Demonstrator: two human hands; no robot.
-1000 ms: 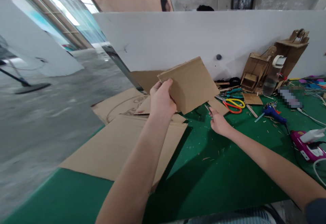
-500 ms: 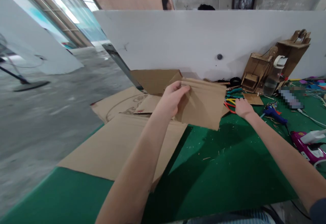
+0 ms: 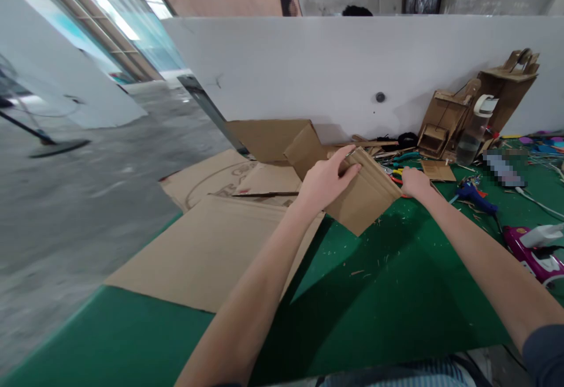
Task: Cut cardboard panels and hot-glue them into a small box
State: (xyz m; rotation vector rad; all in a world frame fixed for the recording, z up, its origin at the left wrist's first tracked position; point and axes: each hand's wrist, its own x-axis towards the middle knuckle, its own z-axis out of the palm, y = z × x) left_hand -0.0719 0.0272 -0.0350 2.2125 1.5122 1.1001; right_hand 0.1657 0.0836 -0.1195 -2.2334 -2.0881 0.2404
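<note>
My left hand [image 3: 328,178] pinches the upper edge of a brown cardboard piece [image 3: 363,202], thumb in front. The piece is creased along one side and hangs tilted above the green table [image 3: 374,299]. Farther right, my right hand [image 3: 415,184] is closed low over the table, beside red-and-yellow-handled tools [image 3: 396,177]. What its fingers hold, if anything, is hidden. A large flat cardboard sheet [image 3: 194,252] lies under my left forearm. Behind it are printed cardboard [image 3: 207,181] and raised box flaps [image 3: 273,138].
A blue glue gun [image 3: 476,196], a phone [image 3: 503,170] and a magenta power strip [image 3: 535,258] lie to the right. Behind them stand a water bottle [image 3: 474,131] and wooden models [image 3: 445,117]. A white partition [image 3: 308,70] borders the table's back.
My left hand has moved right and turned the cardboard piece, so its creased edge now slopes down to the right. My right hand has shifted slightly left, still by the tools.
</note>
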